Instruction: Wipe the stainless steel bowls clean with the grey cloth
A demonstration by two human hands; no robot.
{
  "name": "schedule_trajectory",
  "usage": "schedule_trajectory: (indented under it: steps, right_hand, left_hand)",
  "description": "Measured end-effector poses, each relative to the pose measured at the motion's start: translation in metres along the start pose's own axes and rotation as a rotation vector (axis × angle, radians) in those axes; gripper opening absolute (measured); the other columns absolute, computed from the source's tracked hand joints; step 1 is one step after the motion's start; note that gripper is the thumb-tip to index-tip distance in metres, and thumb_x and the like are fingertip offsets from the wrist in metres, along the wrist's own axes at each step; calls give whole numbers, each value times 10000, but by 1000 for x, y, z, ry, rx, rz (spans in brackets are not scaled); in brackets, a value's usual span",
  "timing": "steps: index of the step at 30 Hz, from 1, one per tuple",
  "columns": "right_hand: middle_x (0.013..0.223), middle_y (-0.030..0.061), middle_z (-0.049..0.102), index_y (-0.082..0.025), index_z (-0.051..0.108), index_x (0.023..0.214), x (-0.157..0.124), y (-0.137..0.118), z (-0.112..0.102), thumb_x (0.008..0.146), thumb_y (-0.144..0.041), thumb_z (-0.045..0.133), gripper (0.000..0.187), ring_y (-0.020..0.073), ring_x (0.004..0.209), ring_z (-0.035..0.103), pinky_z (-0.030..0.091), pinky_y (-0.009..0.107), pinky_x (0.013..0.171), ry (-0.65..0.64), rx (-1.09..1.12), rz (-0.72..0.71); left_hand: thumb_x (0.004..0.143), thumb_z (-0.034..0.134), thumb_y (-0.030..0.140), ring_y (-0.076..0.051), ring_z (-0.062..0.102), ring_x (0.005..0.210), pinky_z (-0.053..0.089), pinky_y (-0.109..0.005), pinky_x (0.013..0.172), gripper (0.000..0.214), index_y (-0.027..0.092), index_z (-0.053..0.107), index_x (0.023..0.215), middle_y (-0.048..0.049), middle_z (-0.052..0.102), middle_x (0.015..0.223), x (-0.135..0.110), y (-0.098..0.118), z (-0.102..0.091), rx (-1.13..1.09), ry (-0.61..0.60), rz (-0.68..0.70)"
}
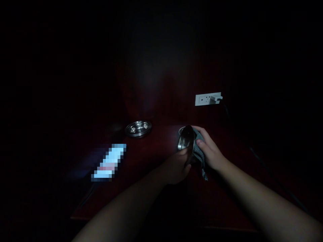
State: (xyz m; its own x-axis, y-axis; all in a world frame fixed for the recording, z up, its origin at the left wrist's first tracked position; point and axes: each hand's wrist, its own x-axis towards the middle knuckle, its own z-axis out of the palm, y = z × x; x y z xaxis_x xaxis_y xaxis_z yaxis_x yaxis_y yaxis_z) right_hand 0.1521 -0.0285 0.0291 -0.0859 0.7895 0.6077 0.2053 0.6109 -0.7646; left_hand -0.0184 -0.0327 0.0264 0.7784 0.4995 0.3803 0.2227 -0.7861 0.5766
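We find the left hand point(178, 168) part-closed on the near edge of a metal dish point(186, 141), which stands tilted up on edge between the two hands. The right hand point(212, 154) is curled about a grey-green cloth point(199, 153), its thumb laid over the fabric, pressing it to the dish's right side. One end of the cloth hangs loose below the right hand. We cannot tell whether the dish touches the counter point(156, 151) beneath.

In our judgement the step in hand is wiping. To do it well, we would have the left hand hold the dish steady by the edge while the right hand works the cloth round the rim with even pressure, turning the dish by small amounts. We recommend gathering in the hanging end so that it does not drag. The polished metal may slip if the left hand slackens, and the poor light could hide missed patches.

Beyond the left hand, to its left, we note shiny metalware point(138, 129) set apart on the counter; nearer lies a bright, pixelated panel point(111, 163), its detail unreadable.
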Motion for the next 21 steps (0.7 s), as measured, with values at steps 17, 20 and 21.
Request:
schedule_trajectory:
  steps: [17,20,21]
  right_hand:
    - [1240,-26,577,-315,565,1176,3,4,1,863,-448,437,364,242,1182,487,337,382,1028,157,143,229]
    - [1170,-20,615,-313,565,1186,4,6,1,862,-442,437,372,242,1094,539,376,382,977,168,164,250]
    - [1138,-20,627,-312,568,1184,4,7,1,862,-437,437,369,239,1060,553,386,379,958,176,170,256]
  left_hand:
    - [793,435,42,-209,381,1310,255,-441,1111,379,199,594,1100,-62,434,1414,0,-1,-2,179,-32,13]
    - [795,450,52,-203,386,1300,259,-415,1118,344,183,603,1073,-73,479,1367,1,0,-2,164,-36,32]
    - [794,450,48,-202,389,1296,261,-412,1119,344,180,603,1073,-75,480,1365,1,1,-2,155,-37,42]
